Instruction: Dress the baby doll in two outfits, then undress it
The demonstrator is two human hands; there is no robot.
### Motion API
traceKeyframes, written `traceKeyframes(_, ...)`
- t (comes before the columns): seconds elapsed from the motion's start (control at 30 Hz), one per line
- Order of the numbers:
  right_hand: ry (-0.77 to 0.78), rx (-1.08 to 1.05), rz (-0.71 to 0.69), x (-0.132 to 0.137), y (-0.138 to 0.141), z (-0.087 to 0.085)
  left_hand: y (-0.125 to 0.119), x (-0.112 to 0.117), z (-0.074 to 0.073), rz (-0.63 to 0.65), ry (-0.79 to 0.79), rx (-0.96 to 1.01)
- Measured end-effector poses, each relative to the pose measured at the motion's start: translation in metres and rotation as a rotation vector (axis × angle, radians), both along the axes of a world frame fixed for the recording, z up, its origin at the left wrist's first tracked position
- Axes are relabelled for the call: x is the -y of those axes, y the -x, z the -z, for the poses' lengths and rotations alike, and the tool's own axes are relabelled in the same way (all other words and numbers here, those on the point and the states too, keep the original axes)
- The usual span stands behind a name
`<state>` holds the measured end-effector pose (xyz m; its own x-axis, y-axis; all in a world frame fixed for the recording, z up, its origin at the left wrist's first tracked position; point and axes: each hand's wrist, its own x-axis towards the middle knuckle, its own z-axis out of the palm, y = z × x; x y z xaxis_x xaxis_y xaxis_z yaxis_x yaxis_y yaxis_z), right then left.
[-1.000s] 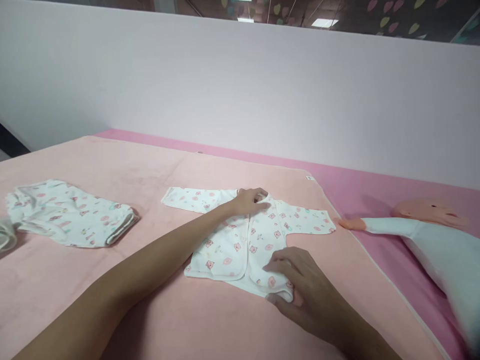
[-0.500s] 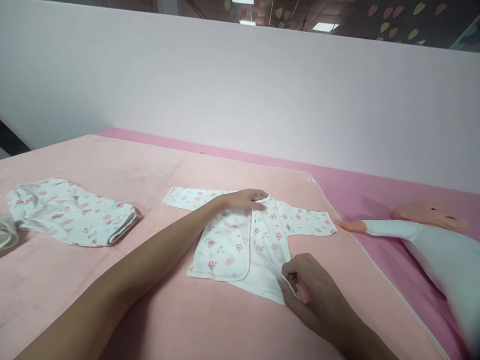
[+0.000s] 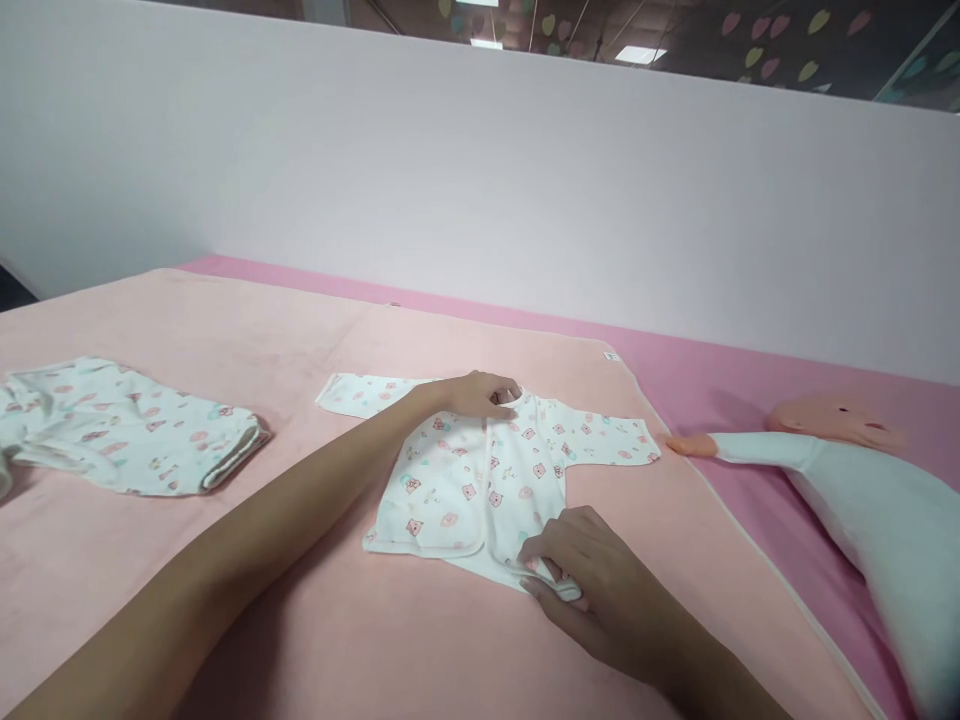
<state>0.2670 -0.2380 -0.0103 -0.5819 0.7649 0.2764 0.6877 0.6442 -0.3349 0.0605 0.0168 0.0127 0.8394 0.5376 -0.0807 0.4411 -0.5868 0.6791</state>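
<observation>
Shirt (image 3: 435,490) spread on the blanket (image 3: 390,640)

Left of your left hand (image 3: 504,397) lies a garment (image 3: 142,430). That hand, thumb and fingers parted, touches the shirt's collar (image 3: 523,396); your right hand (image 3: 600,580) is at the hem (image 3: 573,592), its grip unclear. A doll (image 3: 877,510) lies right of it.

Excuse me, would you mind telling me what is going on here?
Someone is handling a small printed shirt spread on a peach blanket. Their left hand is at the neckline, and their right hand is at the lower front hem. Another printed garment lies to the left, and a doll lies to the right.
</observation>
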Motion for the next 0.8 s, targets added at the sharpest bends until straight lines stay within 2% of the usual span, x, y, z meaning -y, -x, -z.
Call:
traceKeyframes(0.2,-0.118,-0.017,-0.090,0.004,0.005,0.005,0.006,-0.007,-0.002,-0.004,0.109,0.045)
traceKeyframes(0.37,-0.116,-0.132,-0.101,0.009,0.009,-0.003,0.009,-0.008,-0.003,-0.020,0.089,-0.002)
traceKeyframes(0.43,-0.103,-0.171,-0.074,0.008,0.005,-0.008,0.007,-0.006,-0.004,-0.034,0.028,-0.027)
traceKeyframes(0.5,-0.108,-0.186,-0.004,0.004,-0.001,-0.011,0.003,-0.003,-0.006,-0.056,-0.121,-0.045)
traceKeyframes(0.6,-0.061,-0.096,0.127,-0.003,-0.010,-0.010,-0.007,0.006,-0.010,-0.051,-0.358,-0.023)
traceKeyframes(0.7,0.046,0.056,0.175,-0.008,-0.014,-0.006,-0.016,0.020,-0.008,0.037,-0.393,-0.024)
traceKeyframes(0.8,0.124,0.154,0.161,-0.008,-0.015,-0.002,-0.023,0.034,0.003,0.085,-0.355,-0.155)
